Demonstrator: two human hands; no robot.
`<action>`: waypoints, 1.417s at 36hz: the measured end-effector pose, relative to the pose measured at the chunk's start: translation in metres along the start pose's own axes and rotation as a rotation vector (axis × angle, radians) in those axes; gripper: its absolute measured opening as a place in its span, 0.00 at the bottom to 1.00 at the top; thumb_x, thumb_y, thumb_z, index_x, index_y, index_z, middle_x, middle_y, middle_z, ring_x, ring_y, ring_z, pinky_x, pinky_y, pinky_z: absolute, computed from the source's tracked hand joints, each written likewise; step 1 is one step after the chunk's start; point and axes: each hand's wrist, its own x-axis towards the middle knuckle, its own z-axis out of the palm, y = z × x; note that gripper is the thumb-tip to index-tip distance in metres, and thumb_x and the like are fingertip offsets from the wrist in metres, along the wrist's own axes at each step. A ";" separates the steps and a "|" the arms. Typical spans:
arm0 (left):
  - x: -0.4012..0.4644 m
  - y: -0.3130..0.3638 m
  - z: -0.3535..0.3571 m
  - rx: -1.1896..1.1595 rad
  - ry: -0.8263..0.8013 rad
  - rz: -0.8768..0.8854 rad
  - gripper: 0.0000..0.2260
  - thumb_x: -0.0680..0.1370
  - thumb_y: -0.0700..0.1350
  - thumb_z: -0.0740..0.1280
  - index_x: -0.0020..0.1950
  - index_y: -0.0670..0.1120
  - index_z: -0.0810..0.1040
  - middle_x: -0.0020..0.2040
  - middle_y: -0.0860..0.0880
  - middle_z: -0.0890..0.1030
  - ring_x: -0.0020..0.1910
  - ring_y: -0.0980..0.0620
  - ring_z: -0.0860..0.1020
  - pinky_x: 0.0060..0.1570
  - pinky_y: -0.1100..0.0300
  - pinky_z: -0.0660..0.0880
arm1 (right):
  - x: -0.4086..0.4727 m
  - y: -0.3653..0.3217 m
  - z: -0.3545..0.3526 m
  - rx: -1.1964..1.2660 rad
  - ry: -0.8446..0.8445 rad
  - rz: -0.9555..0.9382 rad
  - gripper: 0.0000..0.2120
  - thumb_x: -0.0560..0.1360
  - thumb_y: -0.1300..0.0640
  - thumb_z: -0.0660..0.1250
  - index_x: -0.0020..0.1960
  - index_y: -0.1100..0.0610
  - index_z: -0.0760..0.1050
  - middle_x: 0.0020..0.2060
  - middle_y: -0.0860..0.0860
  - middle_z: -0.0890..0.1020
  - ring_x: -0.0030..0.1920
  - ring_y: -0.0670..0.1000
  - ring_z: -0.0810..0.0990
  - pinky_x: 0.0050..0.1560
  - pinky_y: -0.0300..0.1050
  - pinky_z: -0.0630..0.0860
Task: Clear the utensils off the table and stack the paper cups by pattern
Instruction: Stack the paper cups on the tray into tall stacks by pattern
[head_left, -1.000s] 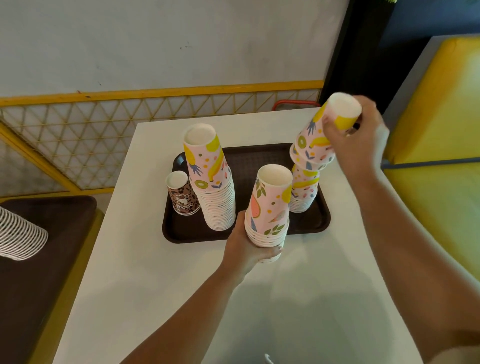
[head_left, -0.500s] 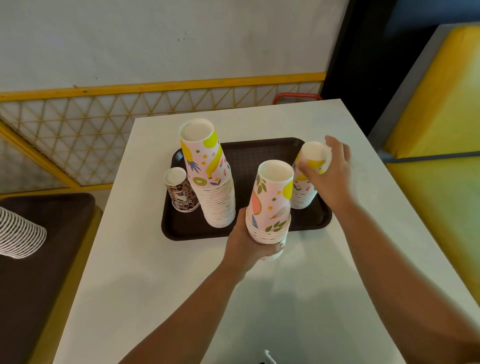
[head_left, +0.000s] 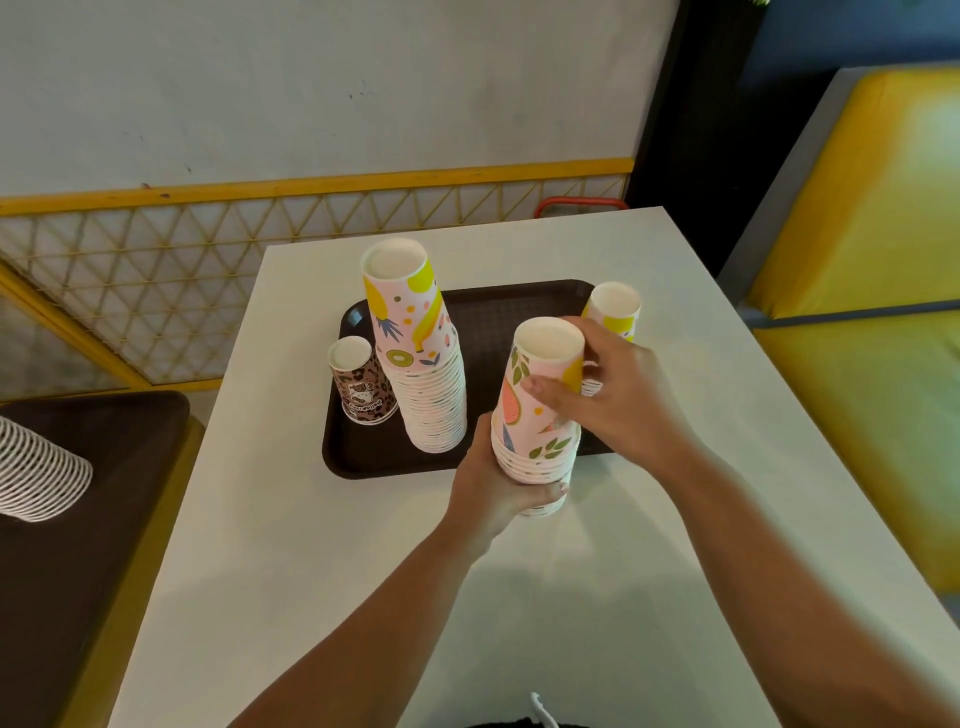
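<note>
My left hand (head_left: 498, 483) grips the lower part of an upside-down stack of pink fruit-print cups (head_left: 535, 415), held just in front of the brown tray (head_left: 374, 457). My right hand (head_left: 608, 395) curls round the top cup of that stack, thumb on its near side. On the tray stand a tall stack of pink pineapple-and-banana cups (head_left: 421, 353), a single leopard-print cup (head_left: 361, 382) to its left, and a short pink-and-yellow stack (head_left: 613, 312) at the right, partly hidden behind my right hand.
The white table (head_left: 311, 545) meets a wall with yellow lattice trim behind. A yellow bench (head_left: 872, 260) runs along the right. At the left, a lying stack of white cups (head_left: 36, 478) rests on a dark brown seat (head_left: 78, 571).
My right hand set its pink-and-yellow cup down on the right stack on the tray, let go, and moved left onto the top of the stack my left hand holds.
</note>
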 end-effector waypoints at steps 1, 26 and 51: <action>0.000 0.000 0.000 0.003 -0.001 0.000 0.39 0.58 0.42 0.82 0.65 0.54 0.68 0.57 0.57 0.80 0.57 0.58 0.78 0.59 0.54 0.76 | -0.001 -0.001 0.000 0.006 0.008 -0.004 0.24 0.67 0.50 0.74 0.61 0.51 0.73 0.47 0.39 0.78 0.47 0.33 0.77 0.44 0.23 0.72; 0.007 -0.002 -0.003 -0.002 0.028 -0.026 0.35 0.57 0.44 0.81 0.57 0.60 0.69 0.53 0.58 0.80 0.54 0.62 0.78 0.54 0.59 0.77 | 0.051 -0.024 -0.061 0.281 0.481 -0.089 0.17 0.68 0.47 0.72 0.53 0.51 0.75 0.42 0.42 0.82 0.46 0.42 0.81 0.46 0.39 0.78; 0.012 -0.002 -0.001 0.017 0.019 -0.019 0.39 0.59 0.42 0.82 0.65 0.53 0.68 0.58 0.55 0.79 0.59 0.55 0.77 0.61 0.49 0.76 | 0.042 0.027 -0.021 0.000 0.347 0.010 0.29 0.67 0.37 0.63 0.64 0.51 0.70 0.60 0.45 0.76 0.58 0.43 0.76 0.60 0.44 0.73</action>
